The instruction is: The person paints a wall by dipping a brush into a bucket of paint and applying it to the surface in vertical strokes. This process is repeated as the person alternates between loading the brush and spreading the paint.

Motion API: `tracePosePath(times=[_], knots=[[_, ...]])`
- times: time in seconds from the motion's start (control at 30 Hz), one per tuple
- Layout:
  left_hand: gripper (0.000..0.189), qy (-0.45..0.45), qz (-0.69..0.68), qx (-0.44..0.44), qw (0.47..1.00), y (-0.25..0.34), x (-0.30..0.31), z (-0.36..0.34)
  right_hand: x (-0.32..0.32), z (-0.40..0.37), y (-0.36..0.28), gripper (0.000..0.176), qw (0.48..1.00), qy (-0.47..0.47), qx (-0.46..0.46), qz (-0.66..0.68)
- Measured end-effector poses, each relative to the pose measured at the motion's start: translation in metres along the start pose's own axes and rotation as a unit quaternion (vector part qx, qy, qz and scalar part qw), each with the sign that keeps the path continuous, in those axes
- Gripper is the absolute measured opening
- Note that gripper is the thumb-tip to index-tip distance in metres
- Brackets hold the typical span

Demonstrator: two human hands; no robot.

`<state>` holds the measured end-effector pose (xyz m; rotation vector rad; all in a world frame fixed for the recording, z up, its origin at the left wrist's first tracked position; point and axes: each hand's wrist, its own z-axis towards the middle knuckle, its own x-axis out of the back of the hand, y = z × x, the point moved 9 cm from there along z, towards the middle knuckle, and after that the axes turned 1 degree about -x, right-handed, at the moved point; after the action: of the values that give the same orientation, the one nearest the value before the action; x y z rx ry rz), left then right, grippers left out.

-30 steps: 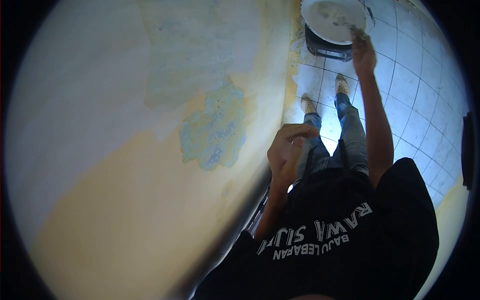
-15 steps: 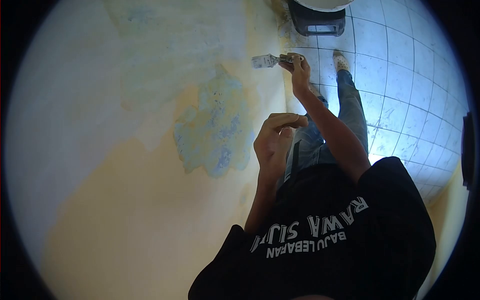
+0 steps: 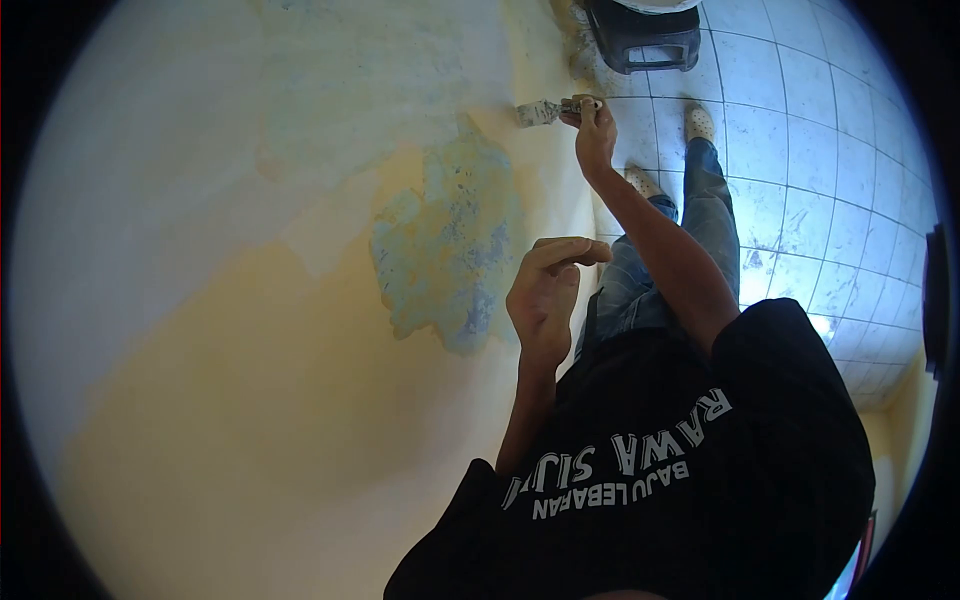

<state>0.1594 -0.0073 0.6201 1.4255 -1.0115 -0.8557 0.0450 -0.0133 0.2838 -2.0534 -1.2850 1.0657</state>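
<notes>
Right-hand fingers (image 3: 587, 106) curled round paintbrush (image 3: 540, 113)

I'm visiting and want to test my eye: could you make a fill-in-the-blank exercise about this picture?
The brush is held in the person's ____ hand.
The shirt with white letters is ____.
The floor is covered in ____.
A blotchy bluish patch marks the ____.

Missing words: right; black; tiles; wall.

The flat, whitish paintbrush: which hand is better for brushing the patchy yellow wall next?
Probably the right. The right hand has the flat, whitish paintbrush in its grip, bristles toward the patchy yellow wall. The loosely curled left hand shows no tool.
</notes>
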Motion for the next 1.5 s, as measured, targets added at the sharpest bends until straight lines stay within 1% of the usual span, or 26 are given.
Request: tracePosePath(times=[0.07, 0.1, 0.2, 0.23, 0.33, 0.37, 0.43, 0.57, 0.6, 0.7, 0.8, 0.9, 0.97, 1.03, 1.13, 1.2, 1.27, 1.3, 1.37, 1.4, 1.43, 1.5], knots=[[0.024, 0.010, 0.040, -0.010, 0.999, 0.005, -0.010, -0.002, 0.000, -0.005, -0.008, 0.032, 1.000, 0.006, 0.010, -0.025], [0.022, 0.016, 0.059, -0.014, 0.998, 0.008, -0.016, -0.001, -0.003, -0.012, -0.023, 0.032, 0.999, 0.006, 0.012, -0.041], [0.023, 0.007, 0.064, -0.014, 0.998, 0.011, -0.029, 0.001, -0.025, -0.036, -0.074, 0.032, 0.999, -0.044, 0.024, 0.013], [0.023, 0.004, 0.052, -0.012, 0.999, 0.001, -0.018, 0.002, -0.035, -0.040, -0.074, 0.032, 0.997, -0.062, 0.043, 0.027], [0.023, -0.002, 0.035, -0.016, 0.999, -0.005, -0.006, 0.005, -0.035, -0.047, -0.087, 0.033, 0.980, -0.073, -0.002, 0.187], [0.023, -0.005, 0.033, -0.020, 0.999, -0.005, -0.005, 0.007, -0.026, -0.042, -0.092, 0.034, 0.981, -0.061, 0.014, 0.185], [0.023, -0.006, 0.037, -0.023, 0.999, -0.007, -0.001, 0.007, -0.008, -0.026, -0.074, 0.034, 0.991, -0.025, 0.023, 0.125], [0.023, -0.007, 0.045, -0.018, 0.999, -0.020, 0.011, 0.003, 0.018, 0.007, 0.001, 0.032, 0.998, 0.052, 0.017, 0.015], [0.023, -0.009, 0.047, -0.019, 0.999, -0.022, 0.013, 0.001, 0.019, 0.011, 0.010, 0.032, 0.998, 0.067, 0.016, -0.007], [0.022, -0.011, 0.059, -0.013, 0.998, -0.026, 0.014, -0.002, 0.015, 0.018, 0.027, 0.032, 0.995, 0.082, 0.003, -0.048], [0.029, -0.026, 0.024, 0.017, 0.999, -0.032, 0.017, -0.007, 0.002, 0.016, 0.034, 0.031, 0.997, 0.055, 0.004, -0.055], [0.023, -0.008, 0.067, -0.003, 0.998, -0.034, 0.022, -0.007, -0.008, 0.010, 0.033, 0.033, 0.995, 0.048, 0.008, -0.088], [0.024, -0.013, 0.061, 0.000, 0.998, -0.039, 0.024, -0.008, -0.024, -0.001, 0.023, 0.034, 0.999, 0.014, -0.014, 0.031], [0.024, -0.015, 0.057, 0.003, 0.998, -0.043, 0.023, -0.007, -0.035, -0.012, 0.000, 0.033, 0.989, -0.028, -0.041, 0.140], [0.024, -0.021, 0.046, 0.005, 0.999, -0.042, 0.022, -0.007, -0.027, -0.012, -0.020, 0.032, 0.979, -0.024, -0.024, 0.202], [0.027, -0.034, 0.018, 0.010, 0.999, -0.036, 0.020, -0.008, -0.011, -0.004, -0.020, 0.033, 0.994, 0.024, -0.010, 0.109], [0.024, -0.024, 0.052, -0.004, 0.998, -0.033, 0.017, -0.007, 0.005, 0.004, -0.012, 0.032, 0.997, 0.081, -0.012, -0.004], [0.024, -0.020, 0.068, -0.012, 0.997, -0.033, 0.016, -0.007, 0.005, 0.004, -0.007, 0.031, 0.995, 0.098, -0.008, -0.002], [0.024, -0.020, 0.060, -0.011, 0.998, -0.037, 0.016, -0.008, -0.011, -0.001, 0.002, 0.031, 0.997, 0.074, -0.004, 0.006], [0.024, -0.019, 0.056, -0.008, 0.998, -0.039, 0.016, -0.008, -0.022, -0.012, -0.003, 0.030, 0.998, 0.063, -0.003, 0.008], [0.024, -0.023, 0.054, -0.006, 0.998, -0.040, 0.015, -0.008, -0.037, -0.024, -0.010, 0.031, 0.998, 0.030, 0.007, 0.047], [0.023, -0.029, 0.050, 0.000, 0.998, -0.041, 0.010, -0.008, -0.061, -0.053, -0.056, 0.032, 0.991, -0.033, 0.028, 0.130]])
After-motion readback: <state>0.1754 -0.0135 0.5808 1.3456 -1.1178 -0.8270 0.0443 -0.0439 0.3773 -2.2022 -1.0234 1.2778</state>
